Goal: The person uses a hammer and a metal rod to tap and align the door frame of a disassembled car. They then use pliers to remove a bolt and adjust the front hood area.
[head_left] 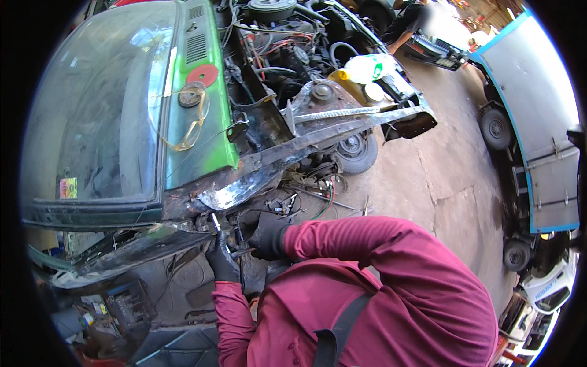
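Note:
My left hand (pixel 222 262), in a dark glove, is closed around a slim tool with a bright metal tip (pixel 215 221). The tip points up at the lower corner of the car body, below the windscreen; the tool's exact kind is unclear. Just to its right, my right hand (pixel 268 236), gloved too, curls in toward a short grey bar (pixel 243 251) between the hands. What its fingers hold is hidden. Above my hands lies a worn, bare-metal body panel (pixel 231 191) at the edge of the green cowl (pixel 202 144).
Safety glasses (pixel 194 131) and a red disc (pixel 203 74) rest on the cowl. A plastic bottle (pixel 369 68) lies by the open engine bay (pixel 287 43). Hoses and tools (pixel 318 192) litter the floor. At right stands a truck (pixel 550 128); another person (pixel 405 27) is beyond.

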A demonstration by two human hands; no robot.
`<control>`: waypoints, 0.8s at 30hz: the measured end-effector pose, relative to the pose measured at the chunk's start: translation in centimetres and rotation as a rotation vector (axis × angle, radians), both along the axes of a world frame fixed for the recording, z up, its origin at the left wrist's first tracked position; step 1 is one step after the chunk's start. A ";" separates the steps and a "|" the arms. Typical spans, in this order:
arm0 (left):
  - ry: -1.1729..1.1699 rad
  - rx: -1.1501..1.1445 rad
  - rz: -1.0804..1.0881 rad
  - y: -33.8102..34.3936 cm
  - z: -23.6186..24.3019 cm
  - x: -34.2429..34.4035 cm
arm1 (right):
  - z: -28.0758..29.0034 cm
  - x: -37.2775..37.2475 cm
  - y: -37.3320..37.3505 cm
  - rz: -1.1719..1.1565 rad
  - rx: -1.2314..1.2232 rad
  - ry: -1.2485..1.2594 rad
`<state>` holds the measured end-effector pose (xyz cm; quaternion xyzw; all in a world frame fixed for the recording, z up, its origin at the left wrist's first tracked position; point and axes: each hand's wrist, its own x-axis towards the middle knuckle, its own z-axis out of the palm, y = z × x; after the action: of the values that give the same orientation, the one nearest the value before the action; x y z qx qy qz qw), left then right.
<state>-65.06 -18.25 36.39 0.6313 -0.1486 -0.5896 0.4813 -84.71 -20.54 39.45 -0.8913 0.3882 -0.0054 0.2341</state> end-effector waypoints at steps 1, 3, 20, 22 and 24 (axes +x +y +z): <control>0.021 -0.025 -0.012 -0.1 0.2 -0.1 | -0.4 -0.7 -0.3 -0.009 -0.054 -0.030; 0.088 -0.009 0.029 0.4 0.4 -0.1 | 0.0 -1.8 -0.1 -0.004 -0.117 -0.105; 0.304 -0.088 0.278 2.8 -0.5 -2.9 | -5.2 -3.9 -1.1 0.089 0.330 -0.197; 0.358 -0.142 0.219 2.9 -0.7 -2.8 | -3.9 -3.9 -1.5 0.132 0.327 -0.137; 0.387 -0.179 0.215 2.8 -1.1 -2.4 | -1.0 -3.1 -1.7 0.131 0.138 -0.038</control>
<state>-67.46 -15.41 35.33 0.4738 -0.0372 -0.6296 0.6147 -87.80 -22.28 38.42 -0.8963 0.3239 0.0197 0.3023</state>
